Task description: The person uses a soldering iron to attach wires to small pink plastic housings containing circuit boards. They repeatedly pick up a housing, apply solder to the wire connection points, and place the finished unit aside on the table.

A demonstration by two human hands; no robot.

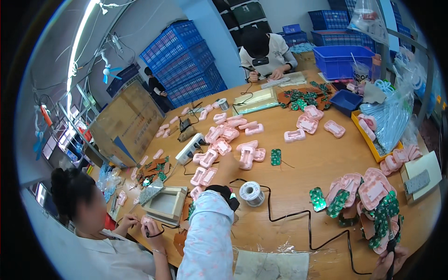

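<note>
My left hand (227,167) reaches out among pink plastic shells, right beside one shell (247,157). Its fingers are blurred and partly hidden, so I cannot make out whether they grip anything. A dark band circles that wrist below a pale patterned sleeve. At the lower right, my right hand (393,262) is closed around the black handle of a soldering iron (391,246). The iron's tip points up toward a heap of green circuit boards (386,207) and pink shells (374,189). One green board (276,157) with a thin wire lies to the right of my left hand.
A solder wire spool (252,193) stands mid-table by a winding black cord (310,228). A power strip (190,148) lies left of the shells. Co-workers sit at the left (93,233) and far side (268,53). A yellow tray (373,140) and blue bin (343,63) stand right.
</note>
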